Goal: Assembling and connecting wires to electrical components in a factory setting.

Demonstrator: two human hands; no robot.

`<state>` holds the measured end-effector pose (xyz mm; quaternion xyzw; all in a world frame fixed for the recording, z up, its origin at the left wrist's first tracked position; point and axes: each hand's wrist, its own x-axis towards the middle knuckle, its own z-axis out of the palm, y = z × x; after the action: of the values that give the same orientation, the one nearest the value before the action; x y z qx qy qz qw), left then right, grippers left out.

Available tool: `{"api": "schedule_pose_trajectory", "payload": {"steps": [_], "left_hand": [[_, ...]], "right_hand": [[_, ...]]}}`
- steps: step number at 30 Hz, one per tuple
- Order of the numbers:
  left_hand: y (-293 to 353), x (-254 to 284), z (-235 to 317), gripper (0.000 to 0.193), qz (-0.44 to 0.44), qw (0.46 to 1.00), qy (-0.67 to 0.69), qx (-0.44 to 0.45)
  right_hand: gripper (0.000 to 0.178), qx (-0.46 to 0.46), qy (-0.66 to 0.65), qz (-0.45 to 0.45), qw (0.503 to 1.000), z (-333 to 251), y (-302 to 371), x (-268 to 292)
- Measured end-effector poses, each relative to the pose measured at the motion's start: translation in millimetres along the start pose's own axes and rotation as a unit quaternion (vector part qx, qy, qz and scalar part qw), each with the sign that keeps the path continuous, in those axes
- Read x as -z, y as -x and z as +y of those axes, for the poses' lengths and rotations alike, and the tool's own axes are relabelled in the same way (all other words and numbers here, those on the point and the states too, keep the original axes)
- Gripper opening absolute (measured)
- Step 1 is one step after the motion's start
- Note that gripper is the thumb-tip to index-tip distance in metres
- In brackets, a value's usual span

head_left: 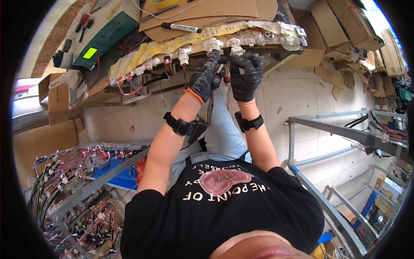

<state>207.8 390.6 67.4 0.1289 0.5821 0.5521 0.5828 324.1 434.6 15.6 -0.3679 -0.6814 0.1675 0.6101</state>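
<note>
Head cam: hands (gloved) nr wht connectors

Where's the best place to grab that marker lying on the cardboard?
Probably the white middle of the marker, pinched from above with fingertips across its width: it is slim, lies flat on the cardboard, and nothing covers its top.

Grey metal racks stand on the pale floor.

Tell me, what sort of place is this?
Probably a wiring workshop: white connectors line a yellow strip, many cables crowd a metal rack at lower left, and a green-fronted box with a lit screen sits at upper left.
</note>
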Motion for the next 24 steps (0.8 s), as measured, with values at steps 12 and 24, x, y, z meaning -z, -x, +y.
{"api": "schedule_pose_trajectory", "payload": {"steps": [12, 24], "left_hand": [[-22, 15, 15, 0.030, -0.235, 0.960, -0.011, 0.153], [42, -12, 21, 0.058, 0.051, 0.487, -0.680, -0.546]], "right_hand": [[0.009, -0.018, 0.004, 0.009, 1.000, -14, 0, 26], [0.028, -0.619, -0.725, 0.176, 0.245, 148, 86, -8]]}}
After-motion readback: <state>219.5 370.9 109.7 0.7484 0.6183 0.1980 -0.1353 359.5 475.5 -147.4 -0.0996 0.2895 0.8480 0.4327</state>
